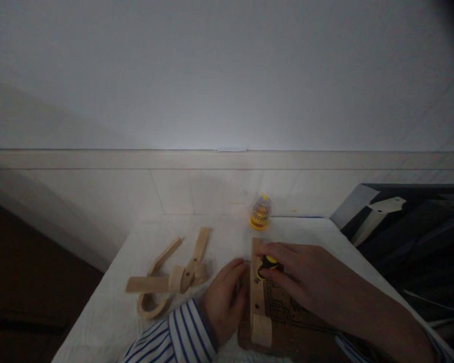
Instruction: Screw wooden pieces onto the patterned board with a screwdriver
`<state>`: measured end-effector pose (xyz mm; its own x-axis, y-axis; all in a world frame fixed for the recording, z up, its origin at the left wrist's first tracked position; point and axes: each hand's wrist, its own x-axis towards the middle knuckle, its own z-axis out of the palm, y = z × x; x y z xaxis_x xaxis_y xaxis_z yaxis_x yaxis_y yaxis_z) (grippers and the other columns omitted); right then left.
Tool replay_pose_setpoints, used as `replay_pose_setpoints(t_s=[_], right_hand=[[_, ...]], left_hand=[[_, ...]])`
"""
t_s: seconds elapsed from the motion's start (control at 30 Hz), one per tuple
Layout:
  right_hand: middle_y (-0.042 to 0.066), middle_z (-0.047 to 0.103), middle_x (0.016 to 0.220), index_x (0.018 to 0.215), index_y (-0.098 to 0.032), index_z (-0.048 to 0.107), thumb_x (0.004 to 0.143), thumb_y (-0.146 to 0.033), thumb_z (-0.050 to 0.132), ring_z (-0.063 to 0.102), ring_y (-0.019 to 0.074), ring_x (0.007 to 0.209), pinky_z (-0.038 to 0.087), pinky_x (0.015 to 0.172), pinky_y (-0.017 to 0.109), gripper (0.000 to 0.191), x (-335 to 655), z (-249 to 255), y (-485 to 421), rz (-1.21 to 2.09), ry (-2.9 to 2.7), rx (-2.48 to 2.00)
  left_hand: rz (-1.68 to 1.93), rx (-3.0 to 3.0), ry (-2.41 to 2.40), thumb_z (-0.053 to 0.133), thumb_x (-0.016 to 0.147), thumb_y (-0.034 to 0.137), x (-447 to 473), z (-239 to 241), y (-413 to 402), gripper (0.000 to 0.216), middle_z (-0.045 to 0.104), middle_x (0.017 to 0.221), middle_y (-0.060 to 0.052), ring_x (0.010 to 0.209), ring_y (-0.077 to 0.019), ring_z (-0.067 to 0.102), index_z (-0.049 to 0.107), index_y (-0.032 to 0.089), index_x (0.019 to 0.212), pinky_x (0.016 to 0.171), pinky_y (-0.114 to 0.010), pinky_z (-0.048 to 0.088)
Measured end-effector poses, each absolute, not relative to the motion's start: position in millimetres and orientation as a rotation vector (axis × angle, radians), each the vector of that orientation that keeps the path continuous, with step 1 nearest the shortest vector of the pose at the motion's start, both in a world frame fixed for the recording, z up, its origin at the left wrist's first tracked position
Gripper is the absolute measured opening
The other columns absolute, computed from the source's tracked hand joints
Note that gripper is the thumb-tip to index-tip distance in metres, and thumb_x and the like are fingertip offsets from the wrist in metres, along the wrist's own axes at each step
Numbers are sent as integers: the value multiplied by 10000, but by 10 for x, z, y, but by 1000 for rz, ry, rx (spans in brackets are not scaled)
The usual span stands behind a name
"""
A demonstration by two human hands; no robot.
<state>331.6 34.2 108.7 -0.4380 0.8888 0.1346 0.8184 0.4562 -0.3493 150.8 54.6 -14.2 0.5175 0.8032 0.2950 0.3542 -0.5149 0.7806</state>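
Note:
A pale wooden bar (258, 295) with screw holes and a rounded near end lies along a brown board (287, 335) printed with dark lines. My right hand (300, 275) grips a yellow and black screwdriver handle (268, 262) over the bar's far half. The tool's tip is hidden from me. Against the bar's left side, my left hand (225, 300) is closed with its fingers curled at the board's edge. What they hold, if anything, I cannot make out.
To the left lie joined wooden pieces (147, 285) and a curved wooden hook (151, 311). Near the wall stands a clear container with a yellow base (260, 217). White cloth (109, 307) covers the table. Dark equipment (412, 242) stands at the right.

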Motion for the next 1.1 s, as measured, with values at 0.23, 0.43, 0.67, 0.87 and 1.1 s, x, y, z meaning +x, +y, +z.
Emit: replay_pose_setpoints(t_s=[0.23,0.43,0.67,0.87,1.1], right_hand=[[47,673,916,986,-223,554,863,-229,452,650,202,797,514,664,317,160,3378,1052,380,275,-2403,-1448],[38,677,970,1004,-217,557,853,-194,454,647,188,865,525,718,296,185,3345,1090,377,250,-2427,-1465],[29,677,1021,1082,-211,560,850,-187,450,648,164,879,527,753,282,258,3351,1076,380,192,-2437,-1421],[53,662,1053,1113,-202,543,864,-190,420,643,183,895,534,740,311,278,3358,1040,383,200,-2452,-1451],[51,666,1023,1097,-201,536,859,-189,427,643,181,879,529,741,316,262,3334,1049,381,241,-2433,-1475]], left_hand=[[698,2078,643,711,604,225,1334,-76,556,927,188,1462,-119,1317,-308,221,218,204,1389,1066,-443,261],[480,2113,571,792,449,291,1227,-30,645,1220,45,1488,-133,1323,-377,138,61,212,1423,1066,-492,199],[593,2133,590,816,434,407,1334,-167,641,1238,80,1469,-149,1315,-384,150,86,237,1419,1035,-521,248],[567,2136,605,805,480,427,1349,-90,615,1123,78,1463,-115,1304,-387,174,182,276,1403,1014,-517,289],[581,2152,592,799,481,469,1349,-80,625,1092,86,1461,-107,1302,-379,181,227,280,1392,1013,-500,306]])
